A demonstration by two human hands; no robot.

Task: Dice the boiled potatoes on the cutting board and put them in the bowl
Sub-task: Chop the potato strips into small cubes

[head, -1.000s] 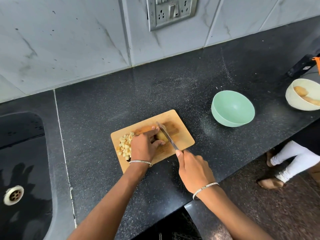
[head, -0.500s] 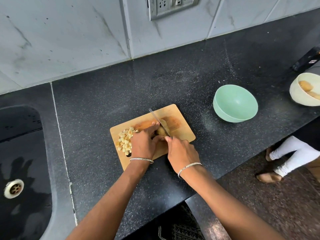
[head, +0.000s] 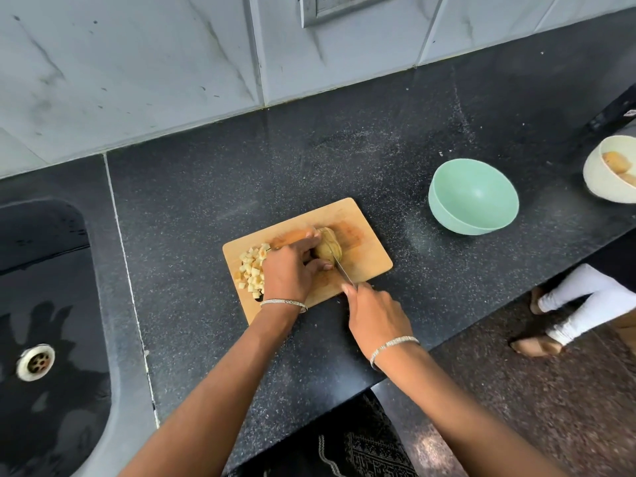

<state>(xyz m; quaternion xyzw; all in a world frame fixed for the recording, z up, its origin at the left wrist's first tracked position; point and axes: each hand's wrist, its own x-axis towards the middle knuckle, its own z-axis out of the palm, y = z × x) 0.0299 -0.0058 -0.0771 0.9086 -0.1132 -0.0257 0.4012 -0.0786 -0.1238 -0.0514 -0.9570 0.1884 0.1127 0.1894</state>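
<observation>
Black speckled counter [head: 241, 173], marble wall [head: 137, 63]; left hand [head: 289, 270] grip holds potato [head: 327, 247], right hand [head: 375, 315] grip holds knife [head: 344, 273].

potato [head: 327, 248] on board [head: 370, 261], bowl [head: 473, 196] right

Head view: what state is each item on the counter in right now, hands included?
Potato: on the board, partly sliced, not yet diced.
Knife: blade cutting into the potato.
Left hand: holds the potato.
Right hand: grips the knife.
Diced pieces: piled on the board's left end.
Cutting board: flat on the counter.
Green bowl: upright, empty.
White bowl: upright, holding other potatoes.
</observation>
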